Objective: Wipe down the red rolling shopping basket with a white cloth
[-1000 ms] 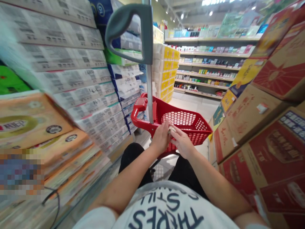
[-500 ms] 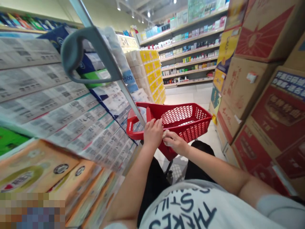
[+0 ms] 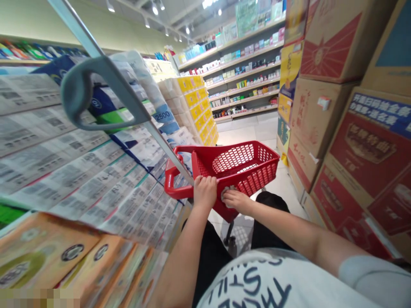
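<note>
A red plastic shopping cart with latticed sides stands in front of my knees, and its basket holds nothing that I can see. My left hand is closed over the cart's near rim, close to the foot of a metal pole. Against the near side wall, my right hand presses a small crumpled whitish cloth, mostly covered by the fingers. A grey loop handle sits higher on the pole, up and to the left.
Packs of paper tissue are stacked along the left, with orange packs nearest me. Cardboard cartons rise on the right. Yellow-fronted packs and product shelves stand farther back, beyond the pale tiled floor.
My right hand has moved the cloth slightly right along the cart's side, and its fingers lie flatter. My left hand keeps hold of the rim. The whole view has shifted a little.
</note>
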`<state>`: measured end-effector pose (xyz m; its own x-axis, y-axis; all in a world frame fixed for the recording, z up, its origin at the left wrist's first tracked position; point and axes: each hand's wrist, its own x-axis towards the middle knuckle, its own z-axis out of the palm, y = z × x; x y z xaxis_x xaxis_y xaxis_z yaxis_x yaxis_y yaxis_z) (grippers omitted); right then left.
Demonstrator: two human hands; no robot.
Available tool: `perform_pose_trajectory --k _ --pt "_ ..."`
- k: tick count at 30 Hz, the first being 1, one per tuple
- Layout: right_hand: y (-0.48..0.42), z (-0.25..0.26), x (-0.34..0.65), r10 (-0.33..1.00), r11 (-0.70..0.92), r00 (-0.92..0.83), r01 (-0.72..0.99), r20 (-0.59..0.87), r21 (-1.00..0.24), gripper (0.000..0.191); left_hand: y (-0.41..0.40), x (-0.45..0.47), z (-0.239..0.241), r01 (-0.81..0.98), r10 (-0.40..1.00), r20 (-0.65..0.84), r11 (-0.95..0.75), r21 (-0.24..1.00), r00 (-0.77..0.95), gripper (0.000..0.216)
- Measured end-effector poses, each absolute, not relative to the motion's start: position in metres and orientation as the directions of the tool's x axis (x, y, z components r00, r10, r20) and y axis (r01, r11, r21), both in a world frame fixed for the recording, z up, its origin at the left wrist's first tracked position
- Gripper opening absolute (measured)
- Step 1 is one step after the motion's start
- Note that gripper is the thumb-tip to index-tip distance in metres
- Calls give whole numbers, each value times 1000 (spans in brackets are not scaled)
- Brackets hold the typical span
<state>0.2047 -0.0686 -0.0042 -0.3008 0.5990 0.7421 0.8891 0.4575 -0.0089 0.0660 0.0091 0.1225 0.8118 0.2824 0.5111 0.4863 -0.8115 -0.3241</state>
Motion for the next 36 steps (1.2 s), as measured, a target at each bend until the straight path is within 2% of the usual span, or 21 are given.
perform_pose_trajectory --k 3,7,12,14,18,24,29,36 --pt "-69 4 209 571 428 -268 904 776 -3 24 9 66 122 484 278 510 -810 -332 814 30" --pt "-74 13 214 594 442 -313 897 741 24 25 9 66 122 488 289 508 -814 -316 811 29" --pt "-73 28 214 553 451 -259 892 792 -23 27 8 65 121 487 280 517 -811 -323 809 29" --pt "-74 27 214 575 444 -250 895 779 -40 26 7 65 121 487 270 524 -806 -335 808 28" --pt "-80 21 212 625 431 -206 895 753 -113 24 5 63 122 483 265 526 -809 -335 808 28" --pt "-79 48 207 511 478 10 828 859 -293 34 2 60 121 479 251 526 -802 -357 813 27" --pt "-82 55 214 544 426 16 856 839 -293 29 -2 60 121 481 249 532 -801 -357 809 25" --pt "-73 72 216 637 338 84 863 766 -376 31 -1 61 121 490 270 537 -810 -322 799 28"
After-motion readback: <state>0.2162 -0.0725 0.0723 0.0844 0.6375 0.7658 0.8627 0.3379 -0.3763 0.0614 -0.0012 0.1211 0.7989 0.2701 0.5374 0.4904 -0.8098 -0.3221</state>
